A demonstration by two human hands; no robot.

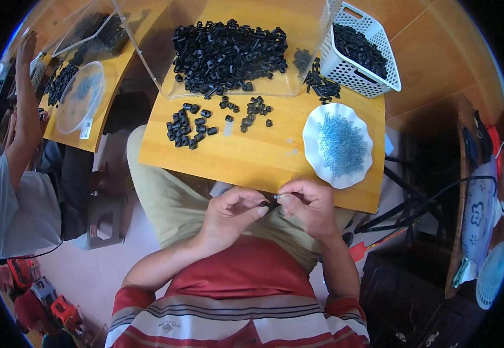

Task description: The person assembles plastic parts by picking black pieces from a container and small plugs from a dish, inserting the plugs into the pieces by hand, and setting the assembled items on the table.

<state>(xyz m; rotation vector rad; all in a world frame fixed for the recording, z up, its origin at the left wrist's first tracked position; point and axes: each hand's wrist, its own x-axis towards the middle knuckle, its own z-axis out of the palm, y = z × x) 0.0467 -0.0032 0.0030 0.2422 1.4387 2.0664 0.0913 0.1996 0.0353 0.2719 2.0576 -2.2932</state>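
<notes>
Just off the table's near edge, my left hand (232,213) pinches a small black plastic part (264,203) between thumb and fingertips. Facing it, my right hand (310,207) grips a small silvery piece (277,197), too small to name surely. The two pieces are close but apart. On the yellow table (246,162) lie a group of black barrel-shaped parts (185,126) and a few smaller black parts (256,111). To the right, a white scalloped plate (311,162) bears a heap of tiny bluish coils that look like springs (342,143).
A clear box (176,91) at the back holds a heap of black parts (228,55). Beside it stands a white perforated basket (350,74) of black pieces, with loose black pins (323,87) nearby. A co-worker (20,185) sits left at another table (104,95).
</notes>
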